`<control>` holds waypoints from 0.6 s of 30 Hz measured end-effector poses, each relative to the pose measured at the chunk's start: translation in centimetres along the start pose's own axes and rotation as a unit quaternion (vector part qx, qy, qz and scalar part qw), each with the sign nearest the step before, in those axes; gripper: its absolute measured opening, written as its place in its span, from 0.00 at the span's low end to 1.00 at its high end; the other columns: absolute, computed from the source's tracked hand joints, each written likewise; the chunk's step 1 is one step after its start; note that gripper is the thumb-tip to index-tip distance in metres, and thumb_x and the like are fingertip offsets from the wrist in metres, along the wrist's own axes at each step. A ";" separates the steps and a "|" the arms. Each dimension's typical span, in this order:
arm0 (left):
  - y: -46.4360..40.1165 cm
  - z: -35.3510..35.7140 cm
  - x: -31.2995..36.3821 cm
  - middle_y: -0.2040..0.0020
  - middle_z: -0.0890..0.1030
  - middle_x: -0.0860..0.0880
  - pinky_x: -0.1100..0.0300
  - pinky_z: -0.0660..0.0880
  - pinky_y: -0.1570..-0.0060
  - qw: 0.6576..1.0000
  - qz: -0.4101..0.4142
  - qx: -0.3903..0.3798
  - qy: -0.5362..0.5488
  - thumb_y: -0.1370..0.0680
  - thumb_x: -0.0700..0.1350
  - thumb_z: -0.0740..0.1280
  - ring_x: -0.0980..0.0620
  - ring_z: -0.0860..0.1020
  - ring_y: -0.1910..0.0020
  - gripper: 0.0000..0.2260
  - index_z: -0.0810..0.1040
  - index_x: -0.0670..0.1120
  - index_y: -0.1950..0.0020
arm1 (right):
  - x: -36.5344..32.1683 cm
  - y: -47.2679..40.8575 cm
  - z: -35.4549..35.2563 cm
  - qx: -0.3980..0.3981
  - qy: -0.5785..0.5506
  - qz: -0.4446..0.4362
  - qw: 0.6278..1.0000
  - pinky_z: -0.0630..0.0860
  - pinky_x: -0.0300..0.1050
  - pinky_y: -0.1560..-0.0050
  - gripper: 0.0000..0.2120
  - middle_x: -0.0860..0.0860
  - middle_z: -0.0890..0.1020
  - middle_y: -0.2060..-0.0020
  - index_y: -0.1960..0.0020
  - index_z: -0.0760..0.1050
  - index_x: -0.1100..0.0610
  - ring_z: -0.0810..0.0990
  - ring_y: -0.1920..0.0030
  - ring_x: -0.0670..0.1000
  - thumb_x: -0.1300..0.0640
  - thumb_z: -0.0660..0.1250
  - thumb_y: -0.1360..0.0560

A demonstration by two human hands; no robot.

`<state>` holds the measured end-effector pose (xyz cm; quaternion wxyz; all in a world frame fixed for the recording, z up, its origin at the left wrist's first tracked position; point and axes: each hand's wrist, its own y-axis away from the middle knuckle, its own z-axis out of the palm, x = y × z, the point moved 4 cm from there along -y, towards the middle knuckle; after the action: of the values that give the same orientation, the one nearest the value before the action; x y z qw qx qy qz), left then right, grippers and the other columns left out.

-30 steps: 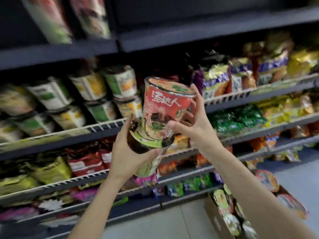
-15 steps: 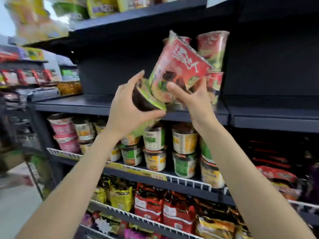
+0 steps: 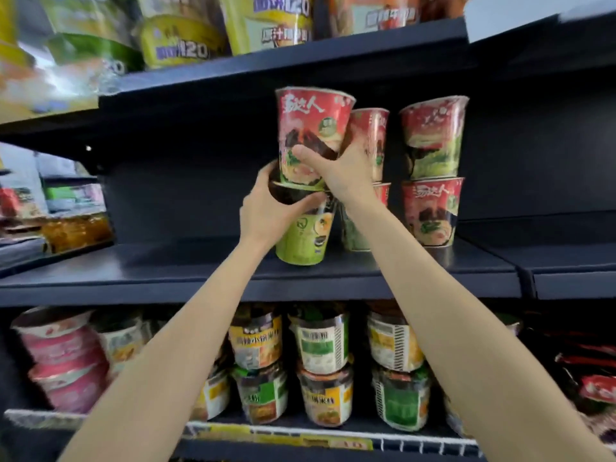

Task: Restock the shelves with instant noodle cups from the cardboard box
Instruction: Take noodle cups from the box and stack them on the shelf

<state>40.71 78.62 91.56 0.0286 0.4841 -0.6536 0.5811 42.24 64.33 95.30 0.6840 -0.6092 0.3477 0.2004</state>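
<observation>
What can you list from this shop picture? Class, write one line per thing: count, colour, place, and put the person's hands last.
Green cup: one, green, on the middle shelf, under the held red cup.
Held red cup: one, red, stacked on the green cup.
Shelved red cups: at least four, red, stacked in twos to the right on the middle shelf.
Middle shelf: one, dark blue, bare on its left part.
Short tubs: many, yellow, green and white labels, stacked on the lower shelf.
Pink bowls: about three, pink, lower shelf, far left.
Packets: several, yellow-green, top shelf.
Left hand: grip round the green cup's top.
Right hand: grip on the held red cup.
</observation>
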 end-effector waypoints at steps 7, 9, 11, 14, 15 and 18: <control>-2.6 1.4 -4.4 0.38 0.77 0.52 0.51 0.76 0.43 0.989 -0.060 -0.039 0.132 0.41 0.63 0.77 0.51 0.76 0.41 0.45 0.62 0.55 0.28 | 1.6 -1.7 4.0 0.013 0.171 -0.028 0.985 0.77 0.52 0.46 0.38 0.53 0.79 0.45 0.33 0.58 0.56 0.80 0.47 0.55 0.44 0.74 0.33; -3.0 1.7 -5.3 0.38 0.76 0.51 0.57 0.75 0.48 0.983 -0.066 -0.055 0.162 0.37 0.59 0.76 0.53 0.75 0.41 0.43 0.60 0.53 0.27 | 2.2 -1.6 4.4 0.021 0.199 -0.038 0.979 0.77 0.54 0.46 0.37 0.54 0.79 0.44 0.32 0.58 0.55 0.79 0.46 0.56 0.46 0.73 0.32; -3.2 1.9 -5.6 0.35 0.75 0.50 0.59 0.72 0.50 0.983 -0.054 -0.070 0.162 0.34 0.58 0.75 0.54 0.74 0.43 0.44 0.56 0.53 0.25 | 2.3 -1.5 4.5 0.031 0.207 -0.050 0.977 0.77 0.55 0.47 0.37 0.55 0.78 0.44 0.32 0.58 0.56 0.79 0.46 0.57 0.47 0.73 0.33; -3.0 1.9 -5.5 0.30 0.69 0.48 0.59 0.69 0.46 0.984 -0.047 -0.087 0.150 0.35 0.58 0.75 0.51 0.70 0.35 0.49 0.48 0.54 0.23 | 2.1 -1.2 4.3 0.028 0.212 -0.061 0.975 0.77 0.51 0.47 0.39 0.56 0.76 0.41 0.30 0.57 0.57 0.79 0.46 0.55 0.46 0.74 0.32; -2.8 1.7 -5.5 0.27 0.65 0.48 0.57 0.68 0.42 0.984 -0.049 -0.083 0.150 0.36 0.59 0.76 0.50 0.67 0.31 0.50 0.47 0.55 0.23 | 1.9 -0.9 4.0 0.021 0.206 -0.061 0.976 0.76 0.46 0.47 0.40 0.55 0.74 0.39 0.29 0.57 0.58 0.78 0.44 0.52 0.46 0.74 0.32; -1.5 0.3 -5.0 0.25 0.59 0.47 0.50 0.63 0.33 0.991 -0.030 -0.015 0.128 0.33 0.57 0.75 0.48 0.59 0.27 0.45 0.50 0.56 0.24 | 0.9 1.0 2.9 0.007 0.168 -0.072 0.983 0.69 0.38 0.47 0.37 0.53 0.71 0.36 0.28 0.58 0.57 0.72 0.43 0.46 0.48 0.73 0.30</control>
<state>44.48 81.55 89.55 0.1370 0.4248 -0.6381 0.6274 42.80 67.20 94.03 0.6322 -0.6531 0.4148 0.0431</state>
